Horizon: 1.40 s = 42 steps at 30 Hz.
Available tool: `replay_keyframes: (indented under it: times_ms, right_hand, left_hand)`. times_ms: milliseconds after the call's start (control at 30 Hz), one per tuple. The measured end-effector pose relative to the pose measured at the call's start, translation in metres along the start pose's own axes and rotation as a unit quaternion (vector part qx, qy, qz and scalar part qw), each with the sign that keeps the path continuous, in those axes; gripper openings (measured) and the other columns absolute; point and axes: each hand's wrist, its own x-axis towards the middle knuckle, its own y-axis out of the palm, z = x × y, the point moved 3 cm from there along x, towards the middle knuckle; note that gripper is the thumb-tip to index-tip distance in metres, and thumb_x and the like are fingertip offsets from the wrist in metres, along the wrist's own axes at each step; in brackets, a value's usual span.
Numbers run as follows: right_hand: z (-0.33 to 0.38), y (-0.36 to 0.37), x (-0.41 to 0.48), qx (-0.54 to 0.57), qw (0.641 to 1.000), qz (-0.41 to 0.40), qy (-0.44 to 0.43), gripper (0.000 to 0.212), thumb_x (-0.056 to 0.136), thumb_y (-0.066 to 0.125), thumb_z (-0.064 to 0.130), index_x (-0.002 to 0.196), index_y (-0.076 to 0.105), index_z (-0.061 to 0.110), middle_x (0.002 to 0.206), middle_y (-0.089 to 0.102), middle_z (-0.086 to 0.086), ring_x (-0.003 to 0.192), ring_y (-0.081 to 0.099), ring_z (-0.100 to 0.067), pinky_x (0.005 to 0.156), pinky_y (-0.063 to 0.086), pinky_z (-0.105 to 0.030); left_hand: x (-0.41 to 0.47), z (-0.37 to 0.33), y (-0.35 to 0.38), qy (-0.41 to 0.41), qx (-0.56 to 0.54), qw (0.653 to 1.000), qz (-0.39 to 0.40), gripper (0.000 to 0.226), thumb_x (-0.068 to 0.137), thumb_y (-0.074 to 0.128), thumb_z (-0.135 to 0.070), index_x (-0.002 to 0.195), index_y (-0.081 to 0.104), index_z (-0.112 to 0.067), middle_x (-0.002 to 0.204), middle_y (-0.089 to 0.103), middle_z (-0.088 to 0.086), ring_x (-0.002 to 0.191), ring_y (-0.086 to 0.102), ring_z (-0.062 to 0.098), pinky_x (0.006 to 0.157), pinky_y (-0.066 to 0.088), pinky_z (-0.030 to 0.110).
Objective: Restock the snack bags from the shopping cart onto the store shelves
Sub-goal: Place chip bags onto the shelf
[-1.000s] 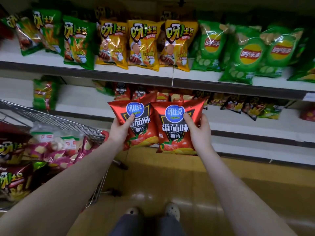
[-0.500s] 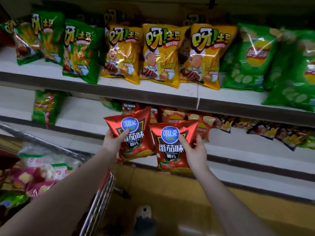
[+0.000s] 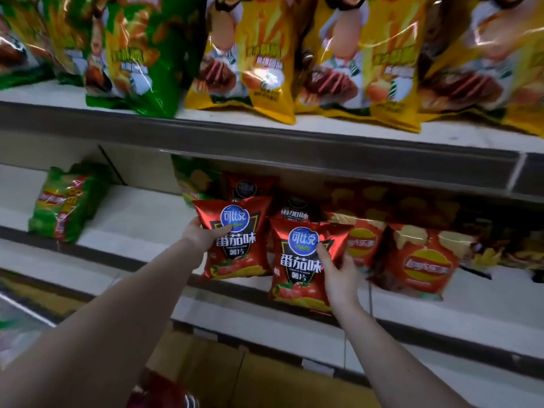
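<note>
Middle shelf [image 3: 141, 219] nearer than a second ago. Left tomato crisp bag [image 3: 235, 240] up at its front lip, right tomato crisp bag [image 3: 303, 266] lower, overlapping that lip. Left grip [image 3: 200, 235] and right grip [image 3: 338, 275] each clamped on its own bag. Set-down likely next.

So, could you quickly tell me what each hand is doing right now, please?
Left hand: holding the left red chip bag.
Right hand: holding the right red chip bag.

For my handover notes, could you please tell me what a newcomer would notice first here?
Most striking, at centre before the middle shelf: the left hand holds a shiny red chip bag, the right hand a matching second bag, lower. Above, large yellow bags line the upper shelf.
</note>
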Motion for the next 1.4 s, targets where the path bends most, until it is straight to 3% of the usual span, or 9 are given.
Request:
replay_keyframes:
  times_ms: [100, 233, 367, 467, 700, 900, 1033, 1133, 1400]
  right_hand:
    - [-0.014, 0.014, 0.027, 0.019, 1.000, -0.002, 0.004, 0.032, 0.086, 0.062, 0.042, 0.112, 0.052, 0.026, 0.100, 0.061, 0.015, 0.107, 0.056, -0.014, 0.089, 0.040, -0.029]
    - [-0.028, 0.025, 0.048, 0.040, 0.999, -0.004, -0.009, 0.043, 0.090, 0.061, 0.034, 0.128, 0.049, 0.016, 0.107, 0.051, 0.011, 0.108, 0.046, -0.009, 0.092, 0.032, -0.025]
    - [-0.045, 0.034, 0.058, 0.029, 1.000, 0.006, -0.006, 0.034, 0.090, 0.060, 0.033, 0.121, 0.053, 0.020, 0.104, 0.056, 0.010, 0.101, 0.049, -0.009, 0.089, 0.035, -0.026]
    - [-0.050, 0.043, 0.063, 0.032, 0.999, 0.011, -0.004, 0.038, 0.092, 0.059, 0.033, 0.127, 0.051, 0.019, 0.103, 0.057, 0.011, 0.101, 0.050, -0.009, 0.088, 0.035, -0.026]
    - [-0.053, 0.058, 0.078, 0.008, 1.000, -0.006, 0.005, 0.045, 0.090, 0.061, 0.035, 0.130, 0.050, 0.016, 0.119, 0.063, -0.003, 0.111, 0.059, -0.021, 0.100, 0.045, -0.044]
    - [-0.046, 0.059, 0.077, -0.002, 1.000, -0.005, 0.005, 0.075, 0.085, 0.064, 0.045, 0.147, 0.029, 0.019, 0.139, 0.051, -0.003, 0.125, 0.050, -0.023, 0.105, 0.042, -0.047]
    - [-0.028, 0.053, 0.067, -0.047, 0.999, -0.002, -0.007, 0.075, 0.086, 0.063, 0.045, 0.147, 0.030, 0.017, 0.142, 0.049, -0.003, 0.129, 0.047, -0.023, 0.106, 0.040, -0.039]
    - [-0.016, 0.045, 0.058, -0.126, 0.992, -0.001, 0.004, 0.053, 0.090, 0.060, 0.040, 0.132, 0.047, 0.011, 0.127, 0.060, -0.007, 0.117, 0.056, -0.025, 0.087, 0.041, -0.027]
    - [-0.016, 0.043, 0.054, -0.225, 0.971, -0.023, 0.080, 0.059, 0.086, 0.063, 0.044, 0.122, 0.043, 0.001, 0.120, 0.058, -0.020, 0.110, 0.056, -0.039, 0.090, 0.047, -0.045]
  left_hand:
    - [0.033, 0.003, 0.009, 0.007, 0.018, 1.000, 0.015, 0.055, 0.083, 0.073, -0.013, 0.131, 0.049, -0.004, 0.132, 0.057, 0.014, 0.121, 0.052, 0.032, 0.086, 0.038, 0.034]
    - [0.068, 0.010, 0.012, 0.015, 0.064, 0.997, 0.029, 0.057, 0.083, 0.074, -0.021, 0.132, 0.050, -0.005, 0.136, 0.055, 0.013, 0.126, 0.048, 0.032, 0.090, 0.036, 0.035]
    - [0.085, 0.022, 0.011, -0.003, 0.107, 0.994, 0.037, 0.064, 0.082, 0.074, -0.028, 0.136, 0.047, -0.009, 0.139, 0.052, 0.010, 0.127, 0.046, 0.033, 0.094, 0.040, 0.041]
    - [0.090, 0.029, 0.012, -0.008, 0.089, 0.995, 0.037, 0.061, 0.084, 0.073, -0.023, 0.137, 0.045, -0.011, 0.137, 0.053, 0.011, 0.126, 0.048, 0.031, 0.085, 0.043, 0.038]
    - [0.096, 0.028, 0.021, -0.004, 0.042, 0.998, 0.037, 0.057, 0.087, 0.062, 0.005, 0.139, 0.039, -0.003, 0.107, 0.055, 0.004, 0.085, 0.051, 0.019, 0.059, 0.034, 0.022]
    - [0.091, 0.028, 0.019, -0.017, 0.055, 0.998, -0.013, 0.077, 0.086, 0.070, -0.013, 0.146, 0.023, -0.004, 0.148, 0.038, 0.017, 0.135, 0.036, 0.034, 0.105, 0.035, 0.042]
    - [0.069, 0.006, 0.012, 0.014, 0.044, 0.997, -0.055, 0.056, 0.090, 0.065, -0.015, 0.137, 0.037, -0.001, 0.139, 0.048, 0.016, 0.128, 0.044, 0.032, 0.094, 0.037, 0.034]
    - [0.048, -0.012, 0.010, 0.033, 0.049, 0.997, -0.051, 0.050, 0.091, 0.063, -0.014, 0.134, 0.042, -0.002, 0.138, 0.050, 0.020, 0.130, 0.044, 0.034, 0.105, 0.037, 0.040]
    - [0.028, -0.013, 0.026, -0.027, 0.012, 0.999, -0.019, 0.067, 0.091, 0.064, -0.021, 0.146, 0.028, -0.007, 0.150, 0.037, 0.017, 0.137, 0.034, 0.036, 0.110, 0.031, 0.048]
